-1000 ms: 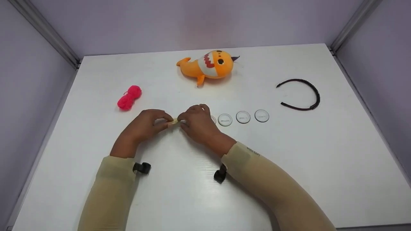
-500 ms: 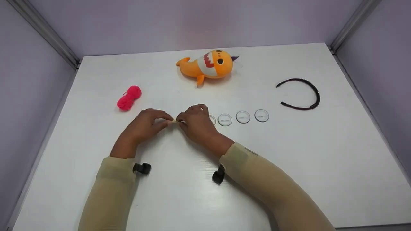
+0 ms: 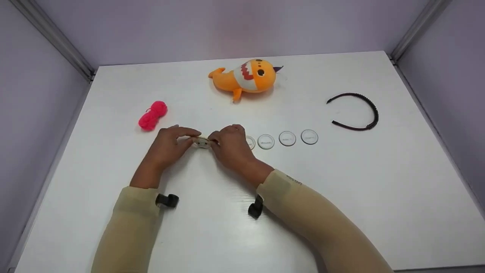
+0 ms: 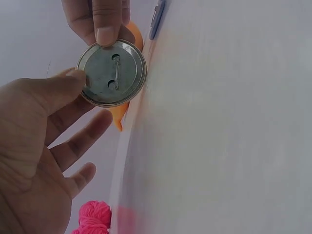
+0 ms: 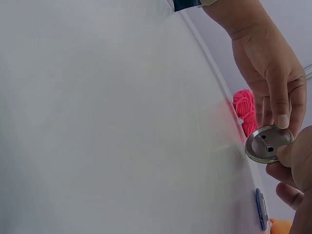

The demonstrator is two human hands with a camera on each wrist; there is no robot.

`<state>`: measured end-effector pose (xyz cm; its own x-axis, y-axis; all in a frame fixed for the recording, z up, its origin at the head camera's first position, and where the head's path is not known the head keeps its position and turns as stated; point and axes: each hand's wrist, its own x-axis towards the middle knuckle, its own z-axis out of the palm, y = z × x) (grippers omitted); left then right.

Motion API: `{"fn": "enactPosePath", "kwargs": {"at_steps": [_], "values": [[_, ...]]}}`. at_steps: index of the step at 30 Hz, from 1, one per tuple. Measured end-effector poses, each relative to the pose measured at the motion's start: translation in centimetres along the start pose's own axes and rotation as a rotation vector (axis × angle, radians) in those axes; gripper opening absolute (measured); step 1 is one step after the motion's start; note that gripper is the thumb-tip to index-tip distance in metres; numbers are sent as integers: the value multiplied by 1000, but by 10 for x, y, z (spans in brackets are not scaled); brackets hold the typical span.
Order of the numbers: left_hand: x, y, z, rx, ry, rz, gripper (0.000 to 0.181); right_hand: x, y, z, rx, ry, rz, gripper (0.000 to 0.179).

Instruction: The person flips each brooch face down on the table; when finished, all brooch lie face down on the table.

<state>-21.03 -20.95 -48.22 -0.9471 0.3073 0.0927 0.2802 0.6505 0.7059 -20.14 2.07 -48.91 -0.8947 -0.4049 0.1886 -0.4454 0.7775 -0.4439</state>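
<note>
A round pin badge [image 3: 202, 143] is held between the two hands near the middle of the table, its metal back with the safety pin turned toward the head camera. My left hand [image 3: 166, 149] pinches its left edge between thumb and fingers. From the other side, my right hand [image 3: 233, 148] pinches the opposite edge. The left wrist view shows the back of the badge [image 4: 100, 80] with its pin across two holes. In the right wrist view the badge [image 5: 257, 146] appears tilted, with thumbs of both hands on its rim.
Several round badges [image 3: 266, 141] lie face down in a row right of the hands. An orange plush shark [image 3: 246, 77] lies at the back, pink yarn [image 3: 152, 116] at the left, and a black headband [image 3: 373, 113] at the right. Walls enclose the white table [image 3: 212, 235].
The badge has turned between the fingers, from nearly edge-on to showing its back. The left fingers have shifted slightly left and up; the right forearm has moved slightly left.
</note>
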Motion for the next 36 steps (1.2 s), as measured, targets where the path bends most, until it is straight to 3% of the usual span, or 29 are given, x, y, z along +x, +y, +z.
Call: {"fn": "enactPosePath", "kwargs": {"at_steps": [5,14,24,31,36], "values": [[-1,-2,2,-64,46,-41,17,1,0,0,28,-5,24,17],[-2,-4,3,-74,-7,-132,30,2,2,1,36,-3,19,18],[-2,-9,5,-83,-15,-60,28,1,2,2,21,-34,26,25],[-2,-10,5,-72,-18,-90,30,0,2,5,-10,-29,-14,30],[-5,-12,4,-85,-54,-107,32,-1,3,7,-23,-50,-37,31]]}}
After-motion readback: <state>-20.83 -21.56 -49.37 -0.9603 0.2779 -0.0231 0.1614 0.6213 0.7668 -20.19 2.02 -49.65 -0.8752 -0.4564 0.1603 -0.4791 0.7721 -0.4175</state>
